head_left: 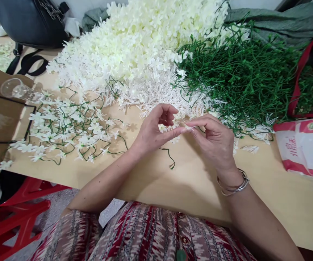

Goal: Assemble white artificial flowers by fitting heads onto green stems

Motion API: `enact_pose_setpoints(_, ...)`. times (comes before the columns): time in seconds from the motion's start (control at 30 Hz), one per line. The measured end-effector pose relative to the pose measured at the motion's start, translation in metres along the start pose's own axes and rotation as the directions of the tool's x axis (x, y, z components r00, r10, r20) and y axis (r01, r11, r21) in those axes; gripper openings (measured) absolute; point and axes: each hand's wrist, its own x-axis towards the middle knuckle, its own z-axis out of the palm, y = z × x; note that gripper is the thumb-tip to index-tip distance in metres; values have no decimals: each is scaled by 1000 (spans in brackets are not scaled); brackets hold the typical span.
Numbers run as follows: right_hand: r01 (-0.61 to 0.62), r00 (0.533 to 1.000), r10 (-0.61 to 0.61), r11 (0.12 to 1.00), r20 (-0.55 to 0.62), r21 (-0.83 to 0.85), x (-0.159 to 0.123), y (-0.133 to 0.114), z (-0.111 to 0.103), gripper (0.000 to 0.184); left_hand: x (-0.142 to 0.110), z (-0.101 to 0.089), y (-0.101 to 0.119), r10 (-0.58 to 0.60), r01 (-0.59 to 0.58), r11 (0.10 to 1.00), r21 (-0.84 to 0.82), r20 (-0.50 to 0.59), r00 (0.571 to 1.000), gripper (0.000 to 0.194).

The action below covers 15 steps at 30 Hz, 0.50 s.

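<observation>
My left hand (156,130) is closed in a pinch on a thin green stem (168,156) that curls down over the wooden table (172,188), with small white flowers at its top. Touching it from the right, my right hand (213,141) pinches a small white flower (188,127) between thumb and fingers at the stem's tip. A bracelet circles my right wrist. Left of my hands lies a loose pile of finished flowered stems (69,127).
A big heap of white flowers (134,47) fills the table's back, a tangle of bare green stems (243,76) lies at the right. A red-and-white bag (305,145) sits far right, a black bag (28,20) and a clear cup (15,88) far left, a red stool (17,217) below.
</observation>
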Motion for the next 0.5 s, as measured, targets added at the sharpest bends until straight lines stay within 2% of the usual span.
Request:
enact_pose_setpoints(0.03, -13, 999, 13, 1000, -35, -10, 0, 2, 0, 12, 0, -4, 5, 66, -67, 994, 85, 14, 998, 38)
enact_pose_setpoints(0.07, -18, 998, 17, 1000, -68, -17, 1, 4, 0, 12, -1, -8, 11, 122, -134, 979, 156, 89, 989, 28)
enact_pose_setpoints(0.1, -18, 995, 17, 1000, -96, -16, 1, 7, 0, 12, -3, -12, 16, 159, -206, 957, 205, 226, 961, 18)
enact_pose_setpoints(0.17, -21, 991, 21, 1000, -131, 7, 1, 11, 0, 12, -9, -18, 25, 137, -313, 907, 282, 506, 852, 4)
enact_pose_setpoints(0.2, -25, 990, 28, 999, -139, 24, 1, 13, 0, 12, -13, -19, 27, 103, -358, 877, 320, 603, 791, 10)
enact_pose_setpoints(0.27, -38, 990, 46, 997, -133, 60, 1, 16, 0, 13, -23, -17, 25, 39, -439, 811, 387, 713, 700, 20)
enact_pose_setpoints(0.3, -43, 990, 52, 996, -130, 76, 1, 17, 0, 13, -29, -14, 22, 24, -475, 781, 405, 741, 671, 24)
enact_pose_setpoints(0.4, -62, 990, 72, 994, -117, 90, 0, 20, 1, 10, -40, -5, 8, 21, -537, 735, 413, 778, 628, 17)
enact_pose_setpoints(0.47, -80, 990, 89, 993, -109, 82, -1, 22, 2, 6, -44, 0, -1, 36, -533, 742, 407, 769, 638, 15)
enact_pose_setpoints(0.5, -89, 989, 99, 992, -112, 89, -1, 24, 2, 4, -44, 2, -5, 52, -507, 765, 397, 747, 663, 18)
